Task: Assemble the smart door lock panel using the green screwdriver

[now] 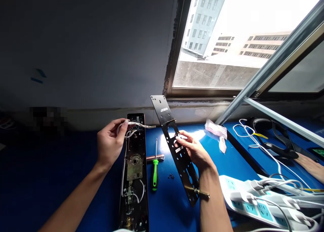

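Pinched in my left hand [112, 137] is a white cable [141, 125], which runs out to the right toward the plate. Below it lies a long black lock housing [136, 195], open side up, with a metal mechanism [135, 168] and thin wires inside. My right hand [193, 147] grips a black metal mounting plate [174, 147] by its right edge, tilted above the table. A brass-coloured post [201, 192] sticks out near the plate's lower end. Between housing and plate lie a green-handled screwdriver [155, 174] and several small black screws [171, 176].
A reddish-brown cylinder [159, 157] lies under the screwdriver shaft. At right are a plastic bag [216, 129], white power strips [249, 208] crowded with plugs and cables, and a black headset [273, 137]. Another person's hand [310, 164] rests beside the headset. A wall and window bound the blue table [162, 211].
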A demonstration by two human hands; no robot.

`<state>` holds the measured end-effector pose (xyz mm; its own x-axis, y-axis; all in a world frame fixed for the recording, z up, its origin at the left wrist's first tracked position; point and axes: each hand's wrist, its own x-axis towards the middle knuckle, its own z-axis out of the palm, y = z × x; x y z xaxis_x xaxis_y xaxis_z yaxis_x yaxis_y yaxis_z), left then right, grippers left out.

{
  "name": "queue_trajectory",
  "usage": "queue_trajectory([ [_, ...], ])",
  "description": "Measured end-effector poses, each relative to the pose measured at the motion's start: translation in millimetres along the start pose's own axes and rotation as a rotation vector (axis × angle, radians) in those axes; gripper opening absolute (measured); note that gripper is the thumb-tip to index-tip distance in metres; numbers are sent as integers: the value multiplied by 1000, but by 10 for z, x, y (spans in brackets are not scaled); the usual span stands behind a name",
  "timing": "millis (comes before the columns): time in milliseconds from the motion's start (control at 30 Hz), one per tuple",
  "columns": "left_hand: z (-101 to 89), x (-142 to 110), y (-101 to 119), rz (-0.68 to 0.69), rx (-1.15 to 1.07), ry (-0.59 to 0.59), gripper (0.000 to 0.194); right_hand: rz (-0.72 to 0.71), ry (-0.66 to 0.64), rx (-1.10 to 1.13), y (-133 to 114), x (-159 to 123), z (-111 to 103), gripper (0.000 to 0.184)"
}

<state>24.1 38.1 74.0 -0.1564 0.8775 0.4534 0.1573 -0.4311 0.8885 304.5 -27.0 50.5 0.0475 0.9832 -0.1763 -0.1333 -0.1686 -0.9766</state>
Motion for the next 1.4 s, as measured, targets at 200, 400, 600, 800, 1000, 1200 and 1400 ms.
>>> queue_trajectory([
  [200, -44, 28, 7, -76, -97, -115, 35, -3, -106, 110, -5, 109, 254, 51],
  [400, 21, -6, 15, -32, -145, -279, 34, 0, -262, 168, -126, 160, 640, 43],
  [600, -195, -107, -108, -49, -94, -73, 28, -25, -350, 189, -168, 164, 880, 43],
  [800, -408, -181, -61, -261, -286, -267, 54, -4, -393, 122, -94, 214, 1063, 45],
  [1000, -453, -59, -100, -331, -193, -330, 38, 9, -346, -1, -12, 269, 1245, 49],
  [1200, -440, 7, -224, -380, -220, -428, 38, -471, -13, -710, -155, 187, 1273, 104],
  [1400, -436, 62, -211, -345, -186, -540, 40, -693, -283, -558, -228, 192, 1216, 20],
])
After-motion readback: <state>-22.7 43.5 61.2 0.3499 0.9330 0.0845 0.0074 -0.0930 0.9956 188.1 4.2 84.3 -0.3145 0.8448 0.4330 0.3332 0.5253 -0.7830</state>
